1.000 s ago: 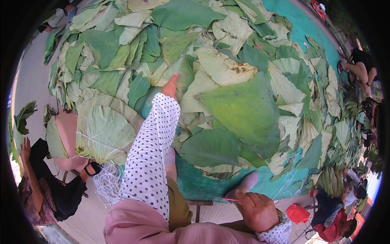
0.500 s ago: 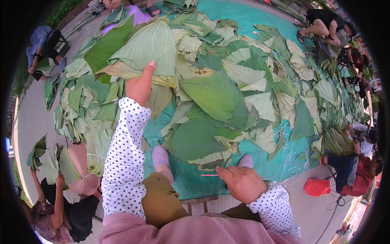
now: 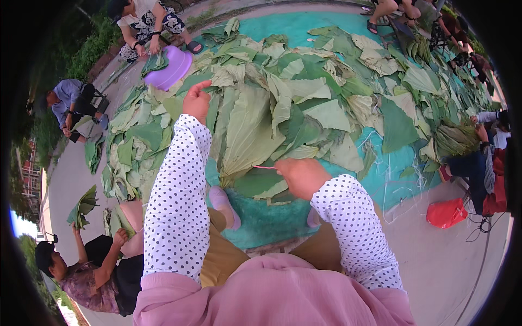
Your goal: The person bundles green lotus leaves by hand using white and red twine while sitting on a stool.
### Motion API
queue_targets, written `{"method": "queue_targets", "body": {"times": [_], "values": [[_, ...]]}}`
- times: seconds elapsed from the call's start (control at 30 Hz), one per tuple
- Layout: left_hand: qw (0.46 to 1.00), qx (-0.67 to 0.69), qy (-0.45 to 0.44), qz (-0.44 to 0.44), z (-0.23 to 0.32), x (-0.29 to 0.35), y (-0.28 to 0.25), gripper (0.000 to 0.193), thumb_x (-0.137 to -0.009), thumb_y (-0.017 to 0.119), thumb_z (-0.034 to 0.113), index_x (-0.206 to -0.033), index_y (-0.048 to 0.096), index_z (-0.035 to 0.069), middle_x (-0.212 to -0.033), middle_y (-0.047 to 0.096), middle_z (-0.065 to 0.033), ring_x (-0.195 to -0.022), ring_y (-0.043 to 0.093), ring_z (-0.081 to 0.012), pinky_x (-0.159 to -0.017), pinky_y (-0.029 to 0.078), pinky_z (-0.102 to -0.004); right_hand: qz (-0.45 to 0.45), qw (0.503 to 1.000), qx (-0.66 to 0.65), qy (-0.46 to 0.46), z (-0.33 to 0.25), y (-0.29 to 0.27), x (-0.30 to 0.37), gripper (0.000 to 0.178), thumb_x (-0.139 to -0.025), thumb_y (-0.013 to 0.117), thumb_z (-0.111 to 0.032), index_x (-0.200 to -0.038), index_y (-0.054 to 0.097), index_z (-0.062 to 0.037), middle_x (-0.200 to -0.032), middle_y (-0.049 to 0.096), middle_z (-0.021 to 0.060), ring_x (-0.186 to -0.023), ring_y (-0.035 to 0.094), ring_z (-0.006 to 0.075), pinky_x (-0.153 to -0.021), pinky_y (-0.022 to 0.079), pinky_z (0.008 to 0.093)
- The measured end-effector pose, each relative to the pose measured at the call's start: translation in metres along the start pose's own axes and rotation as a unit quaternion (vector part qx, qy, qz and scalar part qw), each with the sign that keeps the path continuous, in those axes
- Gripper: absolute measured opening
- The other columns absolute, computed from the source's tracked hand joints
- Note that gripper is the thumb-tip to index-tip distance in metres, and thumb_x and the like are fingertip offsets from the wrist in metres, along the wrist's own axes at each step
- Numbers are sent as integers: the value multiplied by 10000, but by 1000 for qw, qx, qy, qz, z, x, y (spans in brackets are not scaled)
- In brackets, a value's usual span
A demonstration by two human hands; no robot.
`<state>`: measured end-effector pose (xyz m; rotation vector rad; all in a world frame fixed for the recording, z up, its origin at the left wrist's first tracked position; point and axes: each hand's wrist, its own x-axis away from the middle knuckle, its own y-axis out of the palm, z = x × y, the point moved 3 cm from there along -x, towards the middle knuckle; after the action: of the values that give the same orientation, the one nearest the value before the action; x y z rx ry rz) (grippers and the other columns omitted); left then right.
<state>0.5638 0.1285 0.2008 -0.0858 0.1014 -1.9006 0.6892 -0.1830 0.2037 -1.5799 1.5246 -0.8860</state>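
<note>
My left hand point(image 3: 197, 101) hovers over the pile of large green leaves point(image 3: 326, 84), with one finger stretched out and nothing visible in its grasp. Between my two hands, a folded pale green leaf bundle point(image 3: 247, 130) lies on top, its gathered narrow end toward me. My right hand point(image 3: 303, 176) is closed on a thin pink string point(image 3: 265, 167), whose free end sticks out leftward over the leaves. Beneath that hand, a broad dark green leaf point(image 3: 253, 182) lies flat near my feet.
A turquoise sheet point(image 3: 255, 223) lies under the leaves. White strings point(image 3: 389, 185) are tangled at the right, near a red bag point(image 3: 446, 213). A purple basin point(image 3: 173, 68) stands far left beside a seated person point(image 3: 149, 27). Another person point(image 3: 89, 277) holds leaves at the near left.
The leaves my left hand held up are out of it, and a gathered bundle now lies before me. My right hand has moved up and slightly left with the string. The view has shifted.
</note>
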Motion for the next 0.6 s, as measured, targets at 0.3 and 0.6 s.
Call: {"method": "queue_targets", "body": {"times": [0.3,0.6], "values": [[973,-90,-189,98,-188,48,-88,393,-771,720,157,-1128,623,23,-964,673,-82,-803,626,-166,-722,503,-282,131,984,-77,96,21,-29,2,138,-873,514,-82,-992,569,-36,-860,634,187,-752,619,386,-650,488,476],[755,-470,-423,-172,-347,200,-91,278,-875,607,244,-1027,594,11,-963,675,-145,-881,658,-266,-716,533,-384,33,993,-30,106,9,-22,2,182,-900,542,-42,-1076,587,-27,-914,638,179,-737,614,373,-641,502,421]]}}
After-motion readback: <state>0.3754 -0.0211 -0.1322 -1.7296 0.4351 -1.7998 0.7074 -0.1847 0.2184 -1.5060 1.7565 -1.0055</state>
